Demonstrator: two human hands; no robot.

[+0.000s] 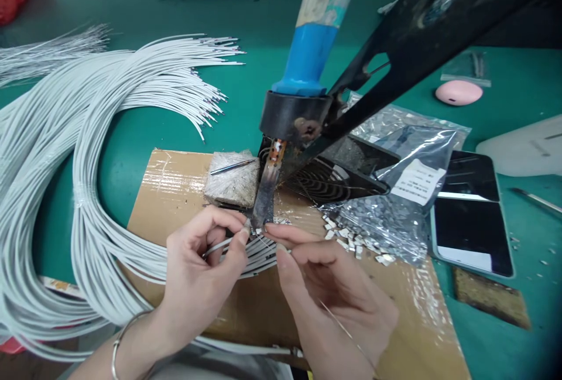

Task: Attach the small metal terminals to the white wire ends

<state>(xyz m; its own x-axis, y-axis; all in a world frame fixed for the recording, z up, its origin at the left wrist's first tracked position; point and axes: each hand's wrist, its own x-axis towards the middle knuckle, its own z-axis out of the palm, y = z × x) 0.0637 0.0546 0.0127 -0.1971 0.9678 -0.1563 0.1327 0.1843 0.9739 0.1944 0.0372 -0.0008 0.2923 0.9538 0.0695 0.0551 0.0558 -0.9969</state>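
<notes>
My left hand is closed in a pinch on the end of a white cable, just left of a soldering iron tip. Opposite it, my right hand pinches a thin silvery wire between thumb and forefinger; the wire's tail runs back across the palm. Both sets of fingertips nearly meet under the iron, whose blue handle is clamped in a black stand. Small metal bits at the tip are too tiny to tell apart. More white cables pass beneath my hands.
A large white cable bundle curves across the left. Cardboard lies under the work, with a worn pad behind. Small metal tabs spill from a plastic bag. A phone and brown sponge lie right.
</notes>
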